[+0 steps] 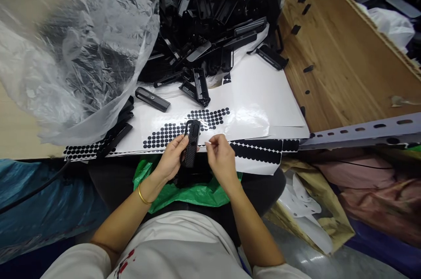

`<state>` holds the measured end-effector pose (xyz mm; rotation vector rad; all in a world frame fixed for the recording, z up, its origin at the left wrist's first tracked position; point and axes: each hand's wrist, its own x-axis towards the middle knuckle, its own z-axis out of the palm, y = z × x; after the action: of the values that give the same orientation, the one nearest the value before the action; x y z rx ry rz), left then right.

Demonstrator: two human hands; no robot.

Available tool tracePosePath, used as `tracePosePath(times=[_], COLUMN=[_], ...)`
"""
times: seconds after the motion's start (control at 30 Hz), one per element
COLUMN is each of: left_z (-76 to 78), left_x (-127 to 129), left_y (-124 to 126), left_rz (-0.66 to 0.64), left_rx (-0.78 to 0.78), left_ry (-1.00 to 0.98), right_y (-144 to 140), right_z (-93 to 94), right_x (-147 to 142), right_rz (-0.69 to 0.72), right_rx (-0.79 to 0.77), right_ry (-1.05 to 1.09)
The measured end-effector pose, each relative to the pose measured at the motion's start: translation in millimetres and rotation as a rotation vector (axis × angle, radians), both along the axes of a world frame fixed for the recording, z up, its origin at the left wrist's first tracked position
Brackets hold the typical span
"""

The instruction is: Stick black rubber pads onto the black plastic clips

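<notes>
My left hand grips a long black plastic part with a textured surface, held nearly upright at the table's front edge. Just to its right, my right hand has thumb and forefinger pinched together; whatever they hold, if anything, is too small to make out. Behind the held part lies a white backing sheet with rows of round black stickers. A similar black part rests on the sheet to the left, and another one lies open side up farther back.
A large heap of black parts fills the back of the table. Crumpled clear plastic covers the left, and a wooden panel stands at the right. A green bag is on my lap; a brown bag sits below right.
</notes>
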<state>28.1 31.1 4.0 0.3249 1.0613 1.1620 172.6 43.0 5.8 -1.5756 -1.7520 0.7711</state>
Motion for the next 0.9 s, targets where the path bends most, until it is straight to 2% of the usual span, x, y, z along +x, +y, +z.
tracePosePath(times=[0.13, 0.23, 0.4, 0.5, 0.6, 0.7, 0.8, 0.9], left_z=[2.3, 2.8, 3.3, 3.9, 4.4, 4.1, 3.1, 2.1], left_x=[-2.2, 0.5, 5.6, 4.9, 4.0, 3.7, 2.6, -0.4], left_y=[3.0, 3.3, -0.7, -2.4, -2.7, -2.9, -3.8, -5.2], left_rz=[0.001, -0.028, -0.156, -0.219, -0.245, -0.272, -0.294, -0.322], left_rx=[-0.024, -0.018, 0.005, 0.013, 0.008, -0.016, -0.041, -0.053], left_ry=[-0.012, -0.056, -0.153, -0.145, -0.123, -0.117, -0.118, -0.113], right_y=[-6.3, -10.0, -5.5, -1.1, -1.7, -6.7, -8.5, -2.6], right_z=[1.4, -1.6, -12.5, -9.2, 3.2, 14.1, 14.7, 9.1], right_x=[40.9, 58.9, 59.0, 56.7, 52.6, 40.2, 22.6, 9.0], right_rz=[-0.121, -0.150, -0.103, -0.109, -0.076, 0.026, 0.071, 0.001], right_rx=[0.067, 0.095, 0.094, 0.066, -0.008, -0.180, -0.356, -0.404], right_ry=[-0.126, -0.244, -0.307, -0.264, -0.113, 0.199, 0.504, 0.682])
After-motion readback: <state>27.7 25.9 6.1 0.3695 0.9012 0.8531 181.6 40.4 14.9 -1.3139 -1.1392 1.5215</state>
